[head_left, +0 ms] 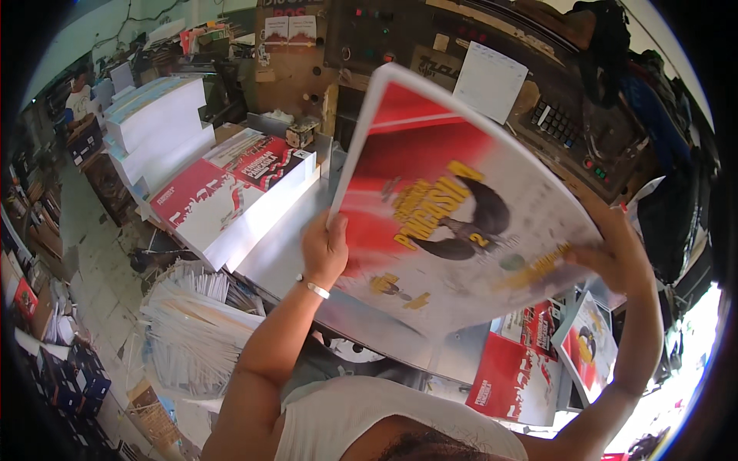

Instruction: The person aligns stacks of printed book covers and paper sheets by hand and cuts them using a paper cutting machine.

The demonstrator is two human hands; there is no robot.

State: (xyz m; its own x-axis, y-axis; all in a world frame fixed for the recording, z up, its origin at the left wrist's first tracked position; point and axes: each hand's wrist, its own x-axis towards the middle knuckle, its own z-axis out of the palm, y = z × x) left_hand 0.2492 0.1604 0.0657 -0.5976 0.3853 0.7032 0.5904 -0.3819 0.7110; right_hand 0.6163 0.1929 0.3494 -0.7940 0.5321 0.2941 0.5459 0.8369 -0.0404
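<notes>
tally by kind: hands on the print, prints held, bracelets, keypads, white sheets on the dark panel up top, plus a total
Left hand and right hand: 2
Held print: 1
Bracelet: 1
Keypad: 1
White sheet: 1
Total: 6

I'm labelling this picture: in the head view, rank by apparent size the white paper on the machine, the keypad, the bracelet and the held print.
1. Red-and-white print, by far
2. White paper
3. Keypad
4. Bracelet
</notes>
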